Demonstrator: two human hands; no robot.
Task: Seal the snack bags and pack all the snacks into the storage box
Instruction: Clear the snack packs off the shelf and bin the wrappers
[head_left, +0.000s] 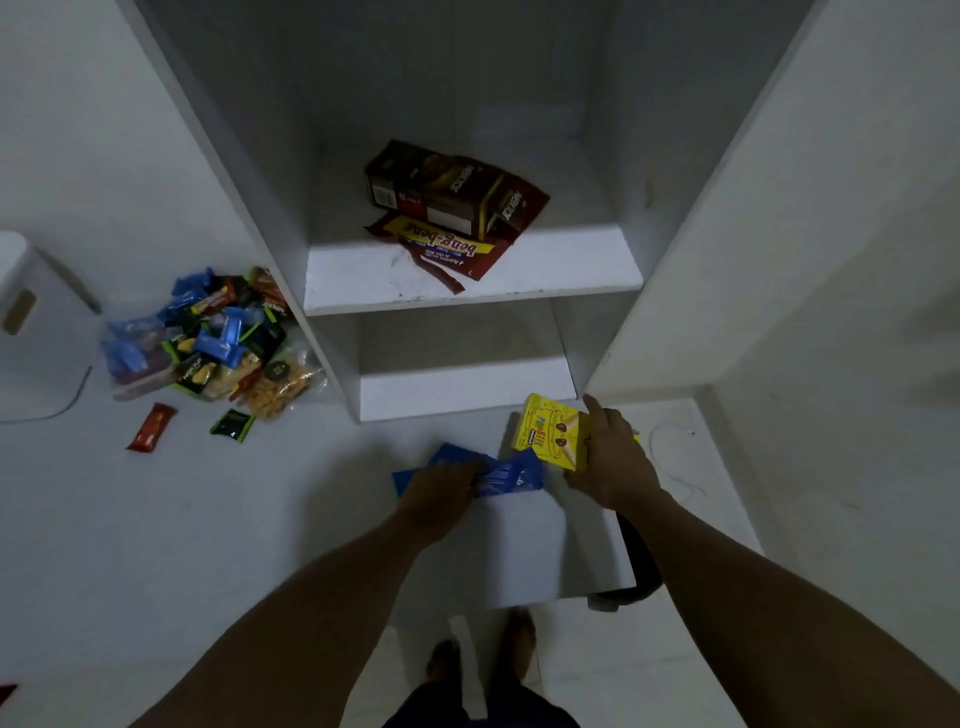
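My left hand (441, 496) grips a crumpled blue snack bag (511, 475) low in the middle of the view. My right hand (613, 460) holds a yellow snack box (550, 431) just to the right of it, index finger raised. Both hands hover over a white box (535, 551) standing on the floor below. On the upper shelf (571, 270) lie a dark brown snack box (441, 195) and a red-brown wrapper bag (441, 247). A pile of small snack packets (218, 343) in clear bags lies on the floor at the left.
An open white cabinet fills the middle, with a lower shelf (467, 384) beneath the upper one. A loose red packet (153, 426) and a black-green packet (232, 425) lie on the floor near the pile. My bare feet (483, 654) show at the bottom.
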